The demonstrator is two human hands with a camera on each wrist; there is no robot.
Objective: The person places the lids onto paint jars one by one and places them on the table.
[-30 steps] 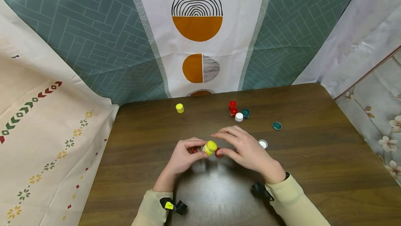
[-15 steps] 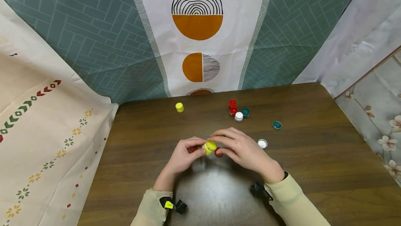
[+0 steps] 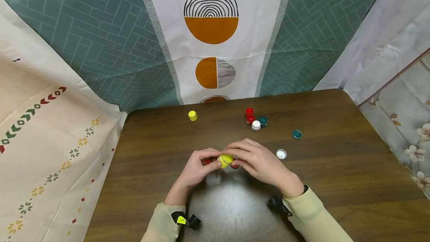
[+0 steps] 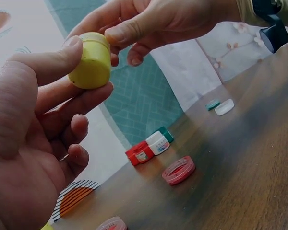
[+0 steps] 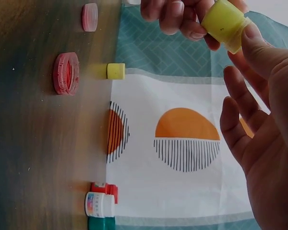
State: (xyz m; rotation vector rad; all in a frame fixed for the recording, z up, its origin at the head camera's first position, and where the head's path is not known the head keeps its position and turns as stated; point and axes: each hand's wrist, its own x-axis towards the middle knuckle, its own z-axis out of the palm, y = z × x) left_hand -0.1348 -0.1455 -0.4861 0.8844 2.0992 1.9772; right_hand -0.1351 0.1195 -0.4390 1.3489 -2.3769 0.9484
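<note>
Raised over the table, a small yellow paint jar [image 3: 223, 163] is pinched between the thumb and fingers of my left hand [image 3: 198, 165]. My right hand [image 3: 260, 162] has its thumb and forefinger on the jar's yellow lid [image 5: 237, 40], at the edge, gripping it. In the left wrist view the jar body [image 4: 90, 69] tilts a little, lid end up. Below the hands lie two red lids, one red lid [image 4: 178, 170] near my right thumb and another red lid [image 5: 90, 17] partly behind my left hand.
A second yellow jar [image 3: 192, 115] stands at the back left. Red jars [image 3: 250, 119], a white jar [image 3: 256, 125] and a green jar [image 3: 263, 121] cluster at the back. A green lid [image 3: 297, 134] and a white lid [image 3: 281, 154] lie right.
My right hand has closed in from beside the jar, and its fingers now grip the lid. The jar has tipped slightly in my left hand; the other jars have stayed put.
</note>
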